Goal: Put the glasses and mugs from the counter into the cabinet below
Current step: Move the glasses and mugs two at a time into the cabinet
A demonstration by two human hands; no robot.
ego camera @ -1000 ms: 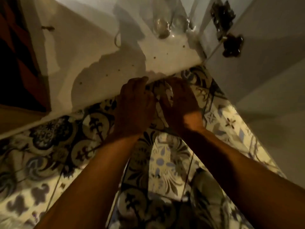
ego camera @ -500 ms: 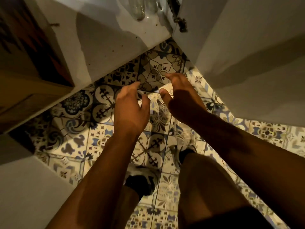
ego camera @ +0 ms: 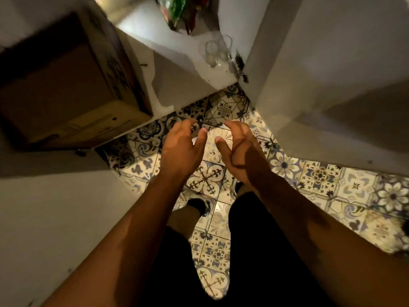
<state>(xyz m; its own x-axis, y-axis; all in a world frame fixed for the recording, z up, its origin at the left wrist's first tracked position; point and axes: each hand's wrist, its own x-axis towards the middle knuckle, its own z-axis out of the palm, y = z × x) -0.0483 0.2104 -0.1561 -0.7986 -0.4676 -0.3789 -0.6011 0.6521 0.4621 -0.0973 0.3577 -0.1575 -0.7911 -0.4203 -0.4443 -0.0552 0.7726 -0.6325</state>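
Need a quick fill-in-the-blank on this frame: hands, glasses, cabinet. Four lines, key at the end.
1. The two clear drinking glasses stand on the white cabinet shelf right beside the ____ cabinet door's hinge.
2. The left hand and right hand hold ____.
3. Both hands hover over the patterned ____ floor.
4. The brown ____ box sits left of the glasses.

Missing words: open; nothing; tile; cardboard

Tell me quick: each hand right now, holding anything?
Left hand: open, fingers loosely curled, holding nothing.
Right hand: open, fingers loosely curled, holding nothing.
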